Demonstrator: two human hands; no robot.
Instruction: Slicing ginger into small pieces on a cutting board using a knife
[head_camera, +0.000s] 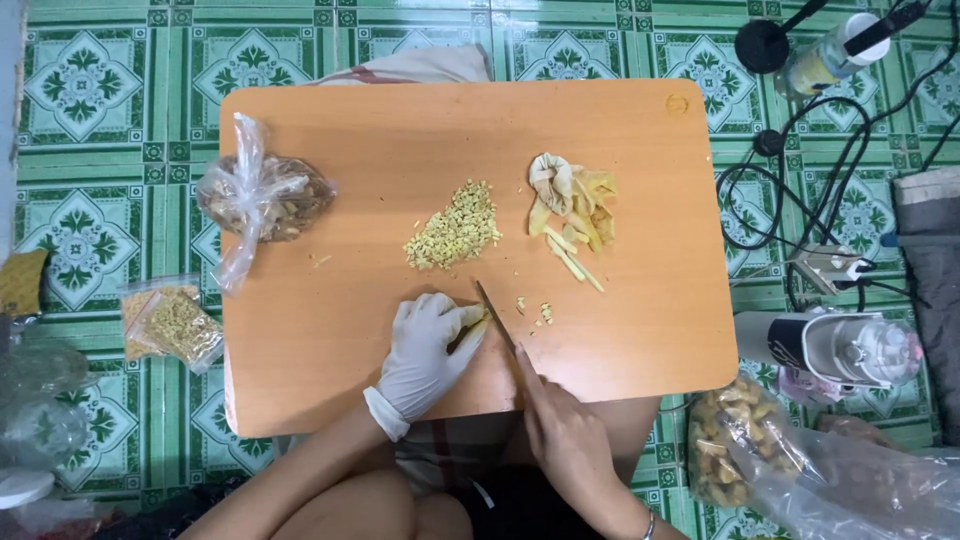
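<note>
My gloved left hand (428, 352) pinned the ginger strip (470, 328), stiff, light and slippery, near the board's (330, 330) front edge; my right hand (565, 435) gripped the knife (497, 317).

An orange table (400, 130) stands on green patterned floor tiles (90, 90). On it: 1 pile of chopped bits (455, 228) mid-table, uncut strips (575, 215) toward its right edge, 1 knotted plastic bag (262, 197) overhanging its left edge.
</note>
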